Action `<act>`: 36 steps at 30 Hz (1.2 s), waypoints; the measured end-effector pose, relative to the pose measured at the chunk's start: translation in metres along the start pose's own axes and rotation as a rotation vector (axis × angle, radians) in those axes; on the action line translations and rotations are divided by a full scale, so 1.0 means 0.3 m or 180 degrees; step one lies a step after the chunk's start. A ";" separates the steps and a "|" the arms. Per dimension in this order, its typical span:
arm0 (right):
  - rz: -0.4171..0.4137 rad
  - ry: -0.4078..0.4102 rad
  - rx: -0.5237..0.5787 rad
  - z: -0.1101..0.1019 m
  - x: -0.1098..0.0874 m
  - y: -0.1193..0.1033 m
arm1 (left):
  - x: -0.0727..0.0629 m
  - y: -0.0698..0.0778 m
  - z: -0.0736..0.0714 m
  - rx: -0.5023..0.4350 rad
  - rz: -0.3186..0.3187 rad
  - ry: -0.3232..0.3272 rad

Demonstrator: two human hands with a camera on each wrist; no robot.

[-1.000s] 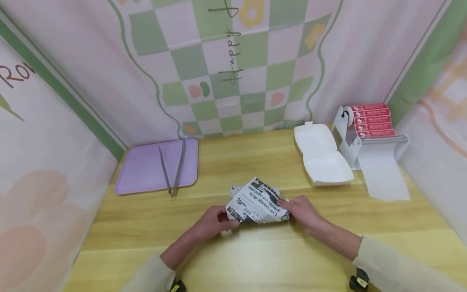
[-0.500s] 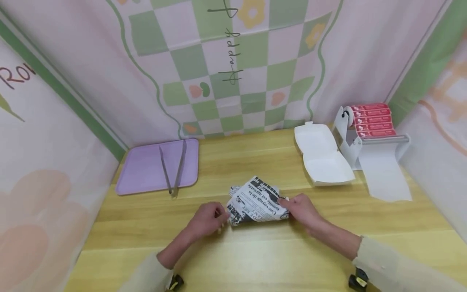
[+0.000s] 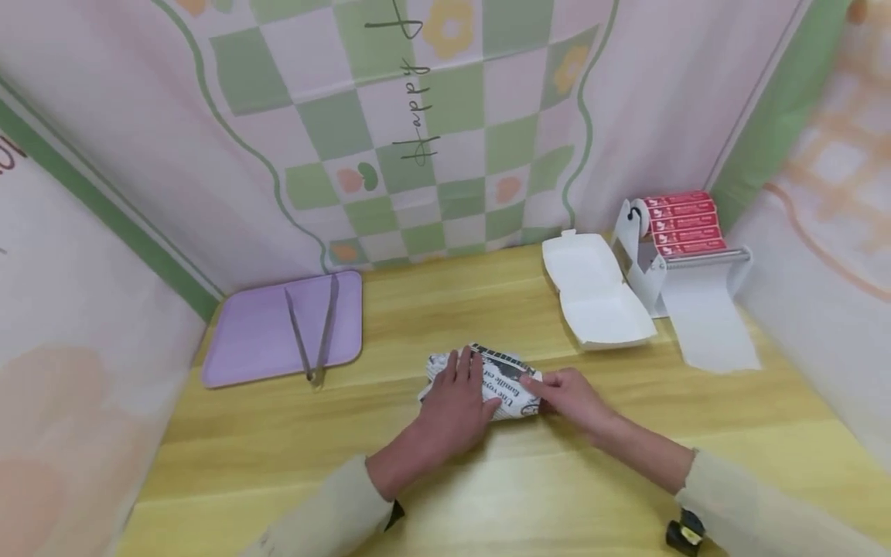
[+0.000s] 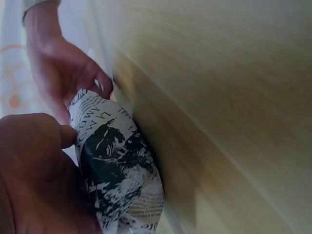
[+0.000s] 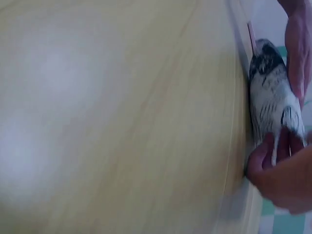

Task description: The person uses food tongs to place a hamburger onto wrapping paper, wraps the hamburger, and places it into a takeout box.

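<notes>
A parcel wrapped in newsprint-patterned paper (image 3: 511, 384) lies on the wooden table in the head view. My left hand (image 3: 455, 406) rests flat on its left half, fingers straight and pointing away from me, hiding that part of the print. At the parcel's right end my right hand (image 3: 567, 396) pinches the paper, thumb on top. The left wrist view shows the parcel's printed side (image 4: 119, 165) along the left palm (image 4: 34, 180). In the right wrist view, the right hand's fingers (image 5: 265, 156) curl at the paper's end. What the paper wraps is hidden.
A purple tray (image 3: 244, 340) with metal tongs (image 3: 323, 333) on it is at the back left. An open white takeaway box (image 3: 602, 309) stands at the back right, beside a dispenser with a roll of red labels (image 3: 685, 224). A patterned curtain (image 3: 459, 155) backs the table.
My left hand has gone from the paper's left edge, letting go, to lying flat on top of the parcel. The right hand keeps its pinch. The head view has shifted slightly.
</notes>
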State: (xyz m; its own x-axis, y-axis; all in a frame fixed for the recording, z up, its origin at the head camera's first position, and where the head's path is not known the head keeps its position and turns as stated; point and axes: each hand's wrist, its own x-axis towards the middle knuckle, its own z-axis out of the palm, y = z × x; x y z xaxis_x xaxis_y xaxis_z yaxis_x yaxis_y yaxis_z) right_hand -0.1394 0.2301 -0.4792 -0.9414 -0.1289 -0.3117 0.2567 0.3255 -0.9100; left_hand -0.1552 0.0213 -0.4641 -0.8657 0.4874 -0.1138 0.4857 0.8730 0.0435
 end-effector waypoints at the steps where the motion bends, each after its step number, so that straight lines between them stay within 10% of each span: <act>1: -0.0092 -0.0153 -0.0090 -0.006 -0.001 0.005 | 0.000 -0.008 0.005 -0.0026 -0.0009 -0.0004; 6: -0.0594 -0.0595 -0.0520 -0.016 -0.007 0.023 | -0.007 -0.033 0.009 -0.0038 0.0105 0.0023; 22: -0.1073 0.0010 -0.1049 -0.173 0.022 -0.056 | -0.019 -0.117 -0.042 -0.0388 0.0628 -0.0375; 30: -0.1680 -0.0185 -0.1596 -0.084 0.070 -0.052 | -0.001 -0.162 -0.024 -0.0852 0.0824 -0.0134; 36: -0.1561 -0.0487 -0.1511 -0.015 0.126 -0.045 | 0.022 -0.175 0.017 -0.0381 0.0977 0.0084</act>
State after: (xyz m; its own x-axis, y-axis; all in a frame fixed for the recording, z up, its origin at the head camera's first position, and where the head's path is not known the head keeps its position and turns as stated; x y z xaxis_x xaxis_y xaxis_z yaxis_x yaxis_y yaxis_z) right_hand -0.1795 0.2251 -0.4774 -0.8739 -0.4846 0.0379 -0.3461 0.5656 -0.7486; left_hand -0.1857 -0.0215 -0.4722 -0.6848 0.7269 -0.0516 0.7082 0.6805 0.1883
